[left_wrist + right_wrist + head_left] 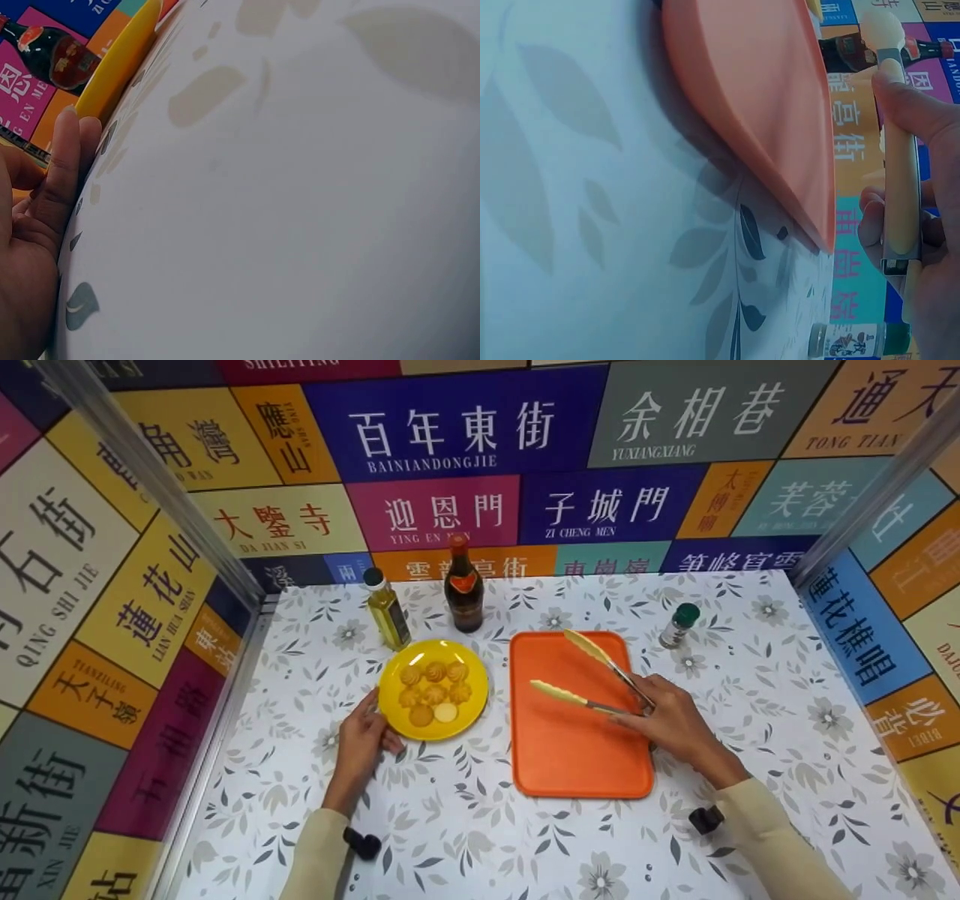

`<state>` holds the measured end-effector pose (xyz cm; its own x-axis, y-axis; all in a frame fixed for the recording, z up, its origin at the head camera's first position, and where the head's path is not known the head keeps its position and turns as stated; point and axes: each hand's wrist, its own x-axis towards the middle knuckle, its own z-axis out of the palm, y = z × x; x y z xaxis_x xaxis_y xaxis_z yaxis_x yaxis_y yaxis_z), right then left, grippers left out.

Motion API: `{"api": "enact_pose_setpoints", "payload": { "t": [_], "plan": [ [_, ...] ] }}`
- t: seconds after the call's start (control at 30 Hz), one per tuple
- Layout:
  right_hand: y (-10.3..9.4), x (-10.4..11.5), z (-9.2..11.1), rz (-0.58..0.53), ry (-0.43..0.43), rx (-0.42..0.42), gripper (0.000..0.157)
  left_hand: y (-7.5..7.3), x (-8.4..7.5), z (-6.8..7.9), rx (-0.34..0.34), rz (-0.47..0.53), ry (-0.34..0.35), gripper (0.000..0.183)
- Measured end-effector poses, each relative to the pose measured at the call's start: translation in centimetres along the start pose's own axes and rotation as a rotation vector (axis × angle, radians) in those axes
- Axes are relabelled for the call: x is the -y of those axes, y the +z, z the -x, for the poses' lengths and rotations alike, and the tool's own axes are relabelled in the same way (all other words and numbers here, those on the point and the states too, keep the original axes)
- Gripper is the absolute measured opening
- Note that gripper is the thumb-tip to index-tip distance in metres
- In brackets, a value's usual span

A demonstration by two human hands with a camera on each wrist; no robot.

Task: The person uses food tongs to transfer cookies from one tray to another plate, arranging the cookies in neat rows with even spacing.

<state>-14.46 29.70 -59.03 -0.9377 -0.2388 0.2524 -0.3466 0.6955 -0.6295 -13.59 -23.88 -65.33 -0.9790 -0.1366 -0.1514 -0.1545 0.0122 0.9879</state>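
Observation:
My left hand (365,729) holds the left rim of a yellow plate (475,706), with its fingers around the edge close to the tabletop. Several golden piped cookies (435,671) lie on the plate, along with one paler round piece (445,712). In the right hand (671,716) I grip metal tongs (626,681) with cream-coloured tips. Those tips are spread apart above an orange tray (577,761), and nothing is between them. The right wrist view shows the tongs (901,187) edge-on, with the thumb and fingers around them.
Behind the plate stand an oil bottle (388,613) and a dark bottle with a red cap (465,592). A small green-capped shaker (679,626) is at the tray's back right. Sign-patterned walls enclose the floral tabletop (480,840) at the back and sides.

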Motion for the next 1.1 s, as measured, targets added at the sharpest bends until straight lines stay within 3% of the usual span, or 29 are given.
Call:
{"api": "enact_pose_setpoints", "payload": {
  "t": [0.3, 0.6, 1.1],
  "plan": [
    [-0.8, -0.6, 0.7, 0.03, 0.007, -0.105, 0.069, 0.0, -0.2, 0.2, -0.005, -0.033, -0.016, 0.059],
    [-1.3, -1.4, 2.3, 0.084, 0.017, -0.213, 0.069, 0.0, -0.2, 0.3, 0.004, -0.028, 0.016, 0.059],
    [-2.3, -2.7, 5.5, 0.062, 0.28, -0.259, 0.079, -0.1, 0.0, 0.2, 0.007, -0.023, 0.024, 0.058]
  ]
}}
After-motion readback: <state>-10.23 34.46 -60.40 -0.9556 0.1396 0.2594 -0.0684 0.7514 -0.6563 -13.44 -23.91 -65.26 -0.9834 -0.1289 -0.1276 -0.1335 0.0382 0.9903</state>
